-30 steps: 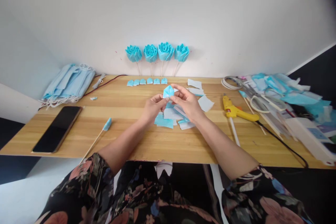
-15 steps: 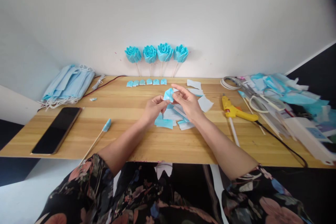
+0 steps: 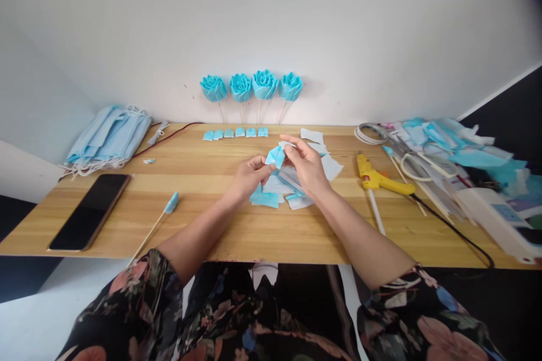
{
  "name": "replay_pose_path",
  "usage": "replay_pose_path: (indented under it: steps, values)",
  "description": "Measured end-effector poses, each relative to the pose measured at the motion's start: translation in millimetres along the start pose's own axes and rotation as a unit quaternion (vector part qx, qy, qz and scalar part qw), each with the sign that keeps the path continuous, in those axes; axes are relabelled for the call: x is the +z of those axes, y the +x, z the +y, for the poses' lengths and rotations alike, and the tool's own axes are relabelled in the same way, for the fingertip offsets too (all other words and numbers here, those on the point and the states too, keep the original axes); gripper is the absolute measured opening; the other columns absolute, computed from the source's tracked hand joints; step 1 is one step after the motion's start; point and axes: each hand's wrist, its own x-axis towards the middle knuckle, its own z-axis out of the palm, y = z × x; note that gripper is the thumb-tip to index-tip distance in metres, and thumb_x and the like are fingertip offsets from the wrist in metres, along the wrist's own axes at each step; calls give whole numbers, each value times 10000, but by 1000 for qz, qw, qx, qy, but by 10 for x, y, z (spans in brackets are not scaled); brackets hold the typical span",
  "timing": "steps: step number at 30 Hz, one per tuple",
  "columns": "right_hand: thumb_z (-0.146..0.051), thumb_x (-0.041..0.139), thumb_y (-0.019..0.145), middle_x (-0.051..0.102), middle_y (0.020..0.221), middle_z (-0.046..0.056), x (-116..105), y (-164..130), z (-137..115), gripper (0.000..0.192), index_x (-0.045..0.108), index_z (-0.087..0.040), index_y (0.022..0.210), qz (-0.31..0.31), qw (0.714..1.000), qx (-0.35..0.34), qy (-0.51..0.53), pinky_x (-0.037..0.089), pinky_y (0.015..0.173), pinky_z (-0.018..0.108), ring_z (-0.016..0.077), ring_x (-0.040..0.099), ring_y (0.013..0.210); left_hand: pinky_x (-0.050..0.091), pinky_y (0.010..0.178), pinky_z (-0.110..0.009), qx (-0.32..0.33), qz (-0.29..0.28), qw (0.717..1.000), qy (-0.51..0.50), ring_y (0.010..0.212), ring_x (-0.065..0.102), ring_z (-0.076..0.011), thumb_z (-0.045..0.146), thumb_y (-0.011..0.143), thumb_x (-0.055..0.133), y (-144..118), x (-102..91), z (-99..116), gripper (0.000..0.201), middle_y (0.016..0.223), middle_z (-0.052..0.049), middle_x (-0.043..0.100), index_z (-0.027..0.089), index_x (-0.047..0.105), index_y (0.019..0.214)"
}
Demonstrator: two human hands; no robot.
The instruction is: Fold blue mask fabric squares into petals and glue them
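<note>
The left hand (image 3: 249,178) pinches the lower left edge of a folded blue piece (image 3: 275,156) between thumb and finger. The right hand (image 3: 308,168) grips the same piece at its right edge, thumb in front and forefinger raised along the top. The piece is held up over the middle of the desk (image 3: 203,172), a crease showing on its face. Beneath and beside the hands lie loose blue and white sheets (image 3: 277,185), partly overlapping. Farther back, six small folded squares (image 3: 240,132) sit in a row, and behind them four blue flowers (image 3: 240,88) on thin stems lean against the wall (image 3: 359,39). A blue-tipped stick (image 3: 171,203) lies left of the left forearm, near a phone (image 3: 90,211); masks (image 3: 110,135) are stacked beyond. To the right are a yellow glue gun (image 3: 383,180) and heaped scraps (image 3: 474,149).
</note>
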Motion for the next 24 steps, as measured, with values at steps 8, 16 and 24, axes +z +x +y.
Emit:
replay_pose_path:
  steps: [8, 16, 24]
  values:
    - [-433, 760, 747, 527, 652, -53, 13, -12, -35, 415, 686, -218, 1094, 24, 999, -22, -27, 473, 619, 245, 100, 523, 614, 269, 469, -210, -12, -24, 1000, 6, 446, 359, -46, 364, 715, 718, -27, 15, 11, 310, 484, 66, 457, 176, 484, 639]
    - [-517, 724, 776, 587, 718, -29, 6, -12, -19, 523, 649, -220, 1200, -27, 1000, 4, 4, 476, 653, 263, 115, 545, 661, 293, 480, -211, -7, -16, 1000, 13, 453, 367, -51, 400, 708, 725, -19, 10, -8, 331, 485, 64, 461, 175, 493, 639]
    - [-364, 747, 772, 580, 740, -41, -4, -23, 39, 454, 651, -214, 1189, -82, 995, -14, -52, 421, 655, 254, 107, 515, 682, 286, 486, -208, 7, -29, 999, 36, 471, 354, -49, 425, 726, 730, -14, 4, -27, 385, 494, 60, 442, 174, 466, 604]
